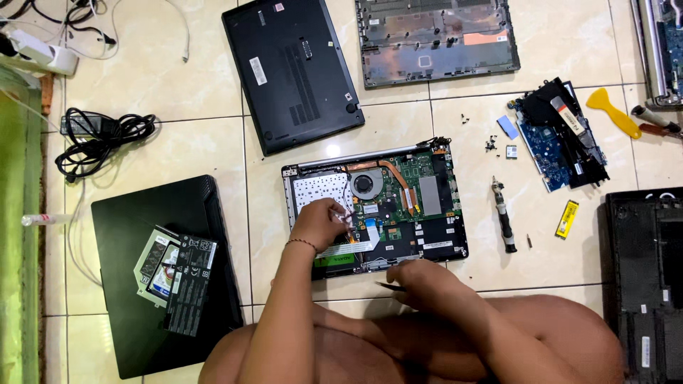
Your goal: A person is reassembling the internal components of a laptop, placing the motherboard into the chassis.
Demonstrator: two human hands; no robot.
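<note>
An opened laptop (pixel 427 206) lies on the tiled floor in front of me, its motherboard, copper heat pipe and round fan (pixel 367 185) exposed. My left hand (pixel 318 220) rests on its left part, fingers pinched on thin red and black wires beside the fan. My right hand (pixel 420 279) sits at the laptop's near edge, closed on a thin dark tool that points left, perhaps tweezers (pixel 388 286).
Closed black laptop (pixel 295 71) and an empty chassis (pixel 434 39) at the back. Loose circuit board (pixel 558 135), yellow pry tool (pixel 612 110), screwdriver (pixel 504 217), small screws right. Black laptop with a battery and drive (pixel 178 274) left. Cables (pixel 99 139) far left. Another chassis (pixel 644 277) right.
</note>
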